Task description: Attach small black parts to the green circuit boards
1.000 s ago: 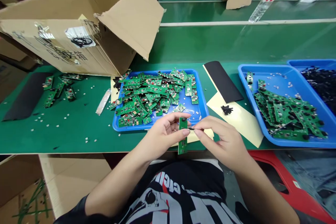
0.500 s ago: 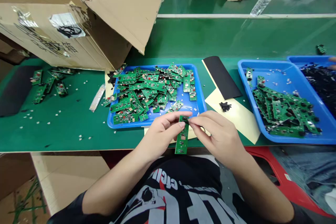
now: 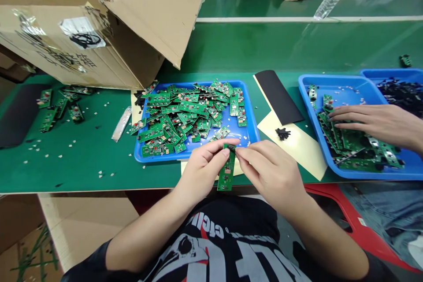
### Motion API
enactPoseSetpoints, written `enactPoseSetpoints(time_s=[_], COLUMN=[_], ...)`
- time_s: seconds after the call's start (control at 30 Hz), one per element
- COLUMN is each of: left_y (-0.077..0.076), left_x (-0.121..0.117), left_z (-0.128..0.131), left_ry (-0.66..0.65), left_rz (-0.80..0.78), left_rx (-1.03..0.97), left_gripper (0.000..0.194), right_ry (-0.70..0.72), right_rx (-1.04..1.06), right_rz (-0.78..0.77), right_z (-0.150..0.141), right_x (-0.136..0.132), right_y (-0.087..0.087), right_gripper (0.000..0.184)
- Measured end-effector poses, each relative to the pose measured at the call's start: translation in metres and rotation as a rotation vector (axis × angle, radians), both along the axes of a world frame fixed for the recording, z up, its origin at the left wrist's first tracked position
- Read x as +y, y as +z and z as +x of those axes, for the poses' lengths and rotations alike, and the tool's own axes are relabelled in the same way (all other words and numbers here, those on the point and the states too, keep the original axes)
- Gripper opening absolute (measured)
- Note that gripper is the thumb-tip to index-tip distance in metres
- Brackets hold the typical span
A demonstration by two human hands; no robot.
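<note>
A narrow green circuit board [image 3: 226,176] is gripped near its upper end between the thumb and fingers of my left hand [image 3: 205,163]. It points down toward my shirt, over the table's front edge. My right hand [image 3: 276,172] is closed in a pinch at the board's upper right edge, beside a small black part [image 3: 231,147]. Its fingertips hide whatever lies between them. Just behind both hands is a blue tray [image 3: 256,139] heaped with similar boards [image 3: 193,108]. A little pile of short black strips [image 3: 283,134] lies to the right on yellowish backing paper [image 3: 306,152].
A second blue tray [image 3: 317,80] holds boards on the right; another person's hand [image 3: 380,123] reaches over it. Behind stands a tray of black pieces [image 3: 401,90]. A large cardboard box [image 3: 125,53] takes the back left. A black sheet [image 3: 279,97] and loose boards [image 3: 49,119] lie around.
Another person's hand has come in from the right over the right-hand tray. My hands keep hold at the board's upper end, with only a slight shift of the board.
</note>
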State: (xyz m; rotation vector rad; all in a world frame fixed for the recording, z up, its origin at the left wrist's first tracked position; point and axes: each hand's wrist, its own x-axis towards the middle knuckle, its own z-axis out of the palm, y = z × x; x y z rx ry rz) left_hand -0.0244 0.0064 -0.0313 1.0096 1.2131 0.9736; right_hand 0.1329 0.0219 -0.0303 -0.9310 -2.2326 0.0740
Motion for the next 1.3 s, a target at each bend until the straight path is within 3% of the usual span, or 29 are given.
enactPoseSetpoints(time_s=[0.33,0.57,0.83,0.97,1.13,1.3], left_y=[-0.002,-0.002,0.0,0.003,0.01,0.008], left_x=[0.002,0.005,0.01,0.015,0.018,0.016], left_z=[0.001,0.004,-0.001,-0.011,-0.018,-0.013], left_ry=[0.047,0.045,-0.115,-0.259,-0.405,-0.395], left_rz=[0.152,0.156,0.071,0.023,-0.003,0.118], left_rx=[0.181,0.102,0.044,0.061,0.02,0.197], left_gripper=[0.029,0.028,0.03,0.034,0.035,0.036], right_ry=[-0.094,-0.139,-0.133,-0.045,0.153,0.133], right_rx=[0.031,0.018,0.021,0.012,0.047,0.138], right_rz=[0.01,0.062,0.121,0.168,0.174,0.066], right_z=[-0.003,-0.004,-0.001,0.006,0.016,0.02], right_x=[0.0,0.003,0.005,0.01,0.02,0.023], right_y=[-0.002,-0.004,-0.005,-0.01,-0.014,-0.005], right_gripper=[0.014,0.014,0.011,0.013,0.026,0.064])
